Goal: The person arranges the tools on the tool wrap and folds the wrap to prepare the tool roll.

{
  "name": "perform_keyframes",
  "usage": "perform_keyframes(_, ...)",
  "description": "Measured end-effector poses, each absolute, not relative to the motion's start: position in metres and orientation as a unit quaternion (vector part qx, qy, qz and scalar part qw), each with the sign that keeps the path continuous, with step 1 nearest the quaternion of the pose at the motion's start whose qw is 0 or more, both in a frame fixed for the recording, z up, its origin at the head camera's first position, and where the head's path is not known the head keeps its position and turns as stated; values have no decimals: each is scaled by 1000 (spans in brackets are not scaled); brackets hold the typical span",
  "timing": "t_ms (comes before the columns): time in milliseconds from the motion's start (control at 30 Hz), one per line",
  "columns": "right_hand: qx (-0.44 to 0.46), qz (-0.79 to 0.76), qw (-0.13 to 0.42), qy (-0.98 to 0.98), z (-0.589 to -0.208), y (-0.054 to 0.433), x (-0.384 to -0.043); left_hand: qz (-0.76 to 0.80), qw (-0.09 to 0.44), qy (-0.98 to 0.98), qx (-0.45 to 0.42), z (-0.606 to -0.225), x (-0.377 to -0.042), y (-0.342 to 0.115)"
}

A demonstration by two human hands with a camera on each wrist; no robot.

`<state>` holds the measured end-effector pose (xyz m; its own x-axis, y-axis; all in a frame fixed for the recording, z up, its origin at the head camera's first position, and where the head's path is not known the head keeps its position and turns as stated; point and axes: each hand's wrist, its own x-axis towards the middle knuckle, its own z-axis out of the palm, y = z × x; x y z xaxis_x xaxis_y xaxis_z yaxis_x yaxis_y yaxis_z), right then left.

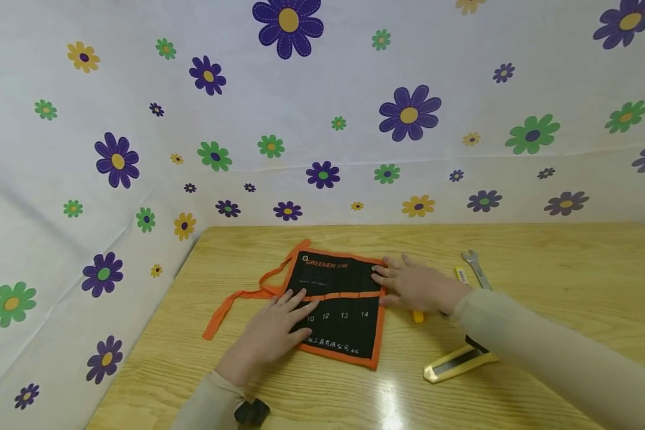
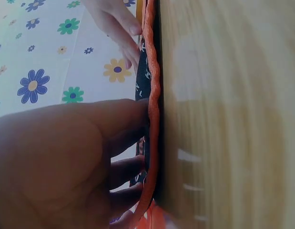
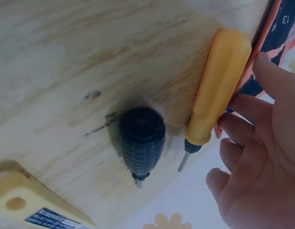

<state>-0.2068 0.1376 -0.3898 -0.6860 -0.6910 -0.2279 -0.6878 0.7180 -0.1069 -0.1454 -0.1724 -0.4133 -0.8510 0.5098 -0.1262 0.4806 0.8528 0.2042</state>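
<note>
A black cloth tool pouch with orange edging and printed sizes lies flat on the table. On its left side rests my left hand, fingers spread over the fabric; in the left wrist view the fingertips meet the orange border. My right hand touches the upper right edge with outstretched fingers. Beside that hand is a screwdriver with a yellow handle, mostly hidden by the hand in the head view. A screwdriver with a black ribbed handle lies near it.
An orange strap trails left from the pouch. Right of it are a yellow utility knife, partly under the right forearm, an open-ended wrench and a yellow labelled piece. A flowered cloth hangs behind the table.
</note>
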Motion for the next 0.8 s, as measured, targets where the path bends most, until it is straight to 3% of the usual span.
perform_keyframes(400, -394, -30, 131, 909, -389, 139, -189, 38, 28, 976, 211, -411, -156, -182)
perform_keyframes(800, -414, -33, 127, 901, -390, 139, -172, -17, 23, 983, 183, -408, -173, -185)
